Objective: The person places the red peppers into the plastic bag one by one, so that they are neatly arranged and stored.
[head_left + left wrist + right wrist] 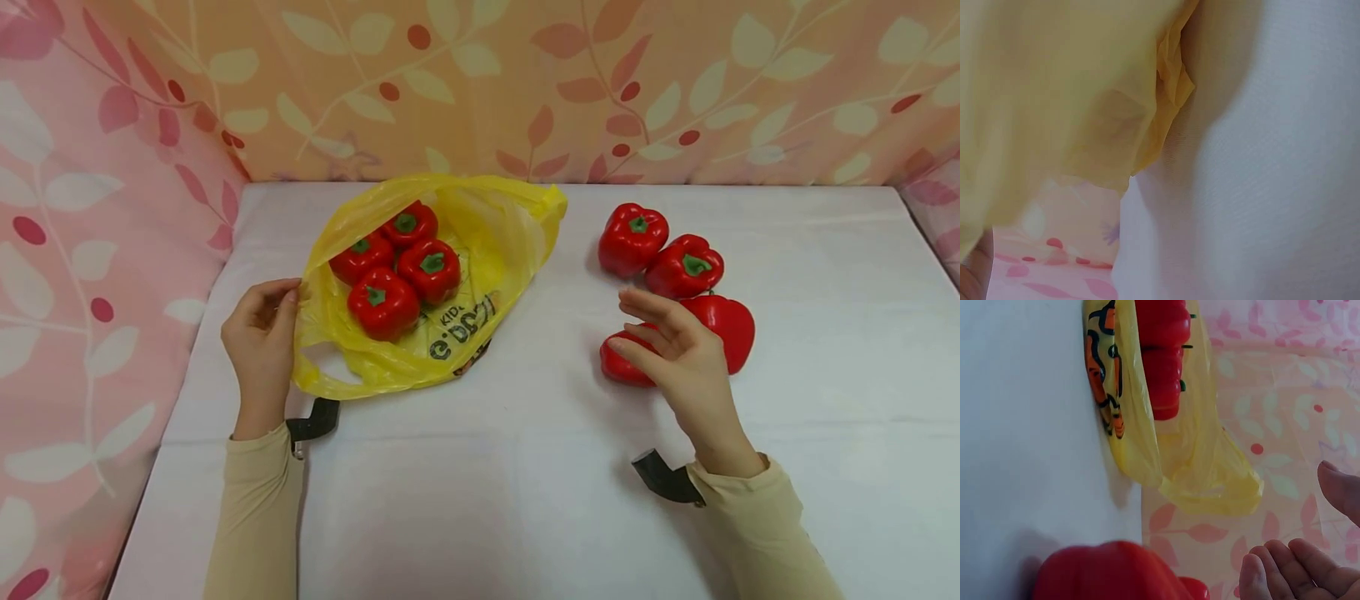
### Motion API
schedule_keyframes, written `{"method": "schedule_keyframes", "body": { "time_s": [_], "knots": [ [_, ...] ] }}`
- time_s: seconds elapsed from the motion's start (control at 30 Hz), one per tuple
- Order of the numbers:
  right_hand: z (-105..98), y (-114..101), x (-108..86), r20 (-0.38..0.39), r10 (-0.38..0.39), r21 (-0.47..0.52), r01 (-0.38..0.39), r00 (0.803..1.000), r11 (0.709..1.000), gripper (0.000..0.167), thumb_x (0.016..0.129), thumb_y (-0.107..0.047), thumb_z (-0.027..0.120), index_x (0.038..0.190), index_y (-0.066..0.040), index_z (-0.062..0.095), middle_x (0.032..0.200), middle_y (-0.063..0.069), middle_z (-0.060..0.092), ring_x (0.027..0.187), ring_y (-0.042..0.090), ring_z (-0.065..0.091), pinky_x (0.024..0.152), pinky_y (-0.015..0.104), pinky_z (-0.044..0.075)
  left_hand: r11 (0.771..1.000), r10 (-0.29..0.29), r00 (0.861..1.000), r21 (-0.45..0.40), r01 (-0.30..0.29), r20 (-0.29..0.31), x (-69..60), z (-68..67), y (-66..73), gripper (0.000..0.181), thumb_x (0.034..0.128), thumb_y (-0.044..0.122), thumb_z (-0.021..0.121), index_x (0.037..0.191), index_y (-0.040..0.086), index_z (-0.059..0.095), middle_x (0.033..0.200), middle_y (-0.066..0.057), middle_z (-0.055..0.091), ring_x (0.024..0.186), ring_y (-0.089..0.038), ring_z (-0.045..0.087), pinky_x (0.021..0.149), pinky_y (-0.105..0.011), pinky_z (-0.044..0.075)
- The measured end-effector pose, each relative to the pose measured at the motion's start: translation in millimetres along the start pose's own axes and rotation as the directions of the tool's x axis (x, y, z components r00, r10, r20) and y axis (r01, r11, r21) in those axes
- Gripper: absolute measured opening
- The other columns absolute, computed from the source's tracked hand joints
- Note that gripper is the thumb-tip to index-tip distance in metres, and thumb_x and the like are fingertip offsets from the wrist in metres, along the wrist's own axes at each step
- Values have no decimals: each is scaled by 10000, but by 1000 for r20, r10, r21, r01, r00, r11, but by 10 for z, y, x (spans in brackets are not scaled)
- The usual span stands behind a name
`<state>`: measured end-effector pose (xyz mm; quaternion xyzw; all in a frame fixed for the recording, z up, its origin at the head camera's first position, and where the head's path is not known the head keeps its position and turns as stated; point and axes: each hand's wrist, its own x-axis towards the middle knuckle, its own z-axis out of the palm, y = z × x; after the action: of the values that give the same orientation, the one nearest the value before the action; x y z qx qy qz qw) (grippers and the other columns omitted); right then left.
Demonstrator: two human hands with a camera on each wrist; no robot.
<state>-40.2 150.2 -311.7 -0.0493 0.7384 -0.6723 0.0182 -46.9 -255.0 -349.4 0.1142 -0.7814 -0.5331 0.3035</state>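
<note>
A yellow plastic bag [510, 221] lies with its mouth spread, holding several red bell peppers [383, 304] with green stems. My left hand [262, 333] pinches the bag's left rim between thumb and fingers. In the left wrist view, yellow plastic [1054, 94] covers much of the picture, and only a sliver of the hand shows. My right hand [686, 358] hovers over loose red bell peppers [633, 239] on the right, holding nothing. Its fingers are loosely bent and its thumb stands apart. In the right wrist view, a red pepper [1104, 575] is below the palm.
White cloth covers the table [480, 500]. Patterned curtains [480, 92] stand behind it and at the left. Dark wrist-camera mounts [663, 479] stick out near both sleeves. Bare cloth separates the bag from the loose peppers.
</note>
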Motion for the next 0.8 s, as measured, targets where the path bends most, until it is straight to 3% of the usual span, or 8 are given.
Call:
{"method": "schedule_keyframes", "body": {
  "time_s": [0.2, 0.37, 0.63, 0.8],
  "knots": [
    [-139, 23, -148, -74, -32, 75, 38, 997, 996, 453, 837, 79, 645, 1275, 14, 551, 1222, 72, 597, 1080, 214, 575, 836, 192, 500, 1000, -2, 1000, -9, 2, -2, 0, -2, 4, 136, 891, 0, 615, 983, -62, 693, 862, 58, 660, 771, -85, 615, 701, -136, 487],
    [-239, 66, -265, -174, -4, 112, 24, 985, 993, 448, 820, 118, 640, 1256, 63, 550, 1206, 134, 597, 1060, 239, 584, 835, 217, 504, 1000, -3, 1000, 6, 3, 0, 5, -1, 3, 136, 894, 15, 617, 984, -46, 699, 875, 37, 665, 775, -90, 608, 701, -137, 484],
    [-342, 152, -401, -375, 65, 156, -6, 925, 988, 435, 796, 148, 645, 1221, 108, 557, 1166, 154, 608, 1060, 261, 570, 815, 205, 510, 1000, -4, 1000, 17, 4, 1, 5, 5, -2, 133, 896, 29, 621, 982, -27, 706, 896, -14, 678, 782, -86, 610, 712, -137, 485],
    [-361, 216, -484, -451, 119, 174, -44, 884, 984, 414, 802, 115, 660, 1207, 88, 580, 1133, 148, 618, 1043, 268, 565, 803, 200, 510, 1000, -10, 1000, 19, 10, 1, 3, 6, -9, 132, 897, 36, 621, 983, -9, 711, 920, -63, 680, 791, -89, 614, 730, -140, 492]
  ]
}}
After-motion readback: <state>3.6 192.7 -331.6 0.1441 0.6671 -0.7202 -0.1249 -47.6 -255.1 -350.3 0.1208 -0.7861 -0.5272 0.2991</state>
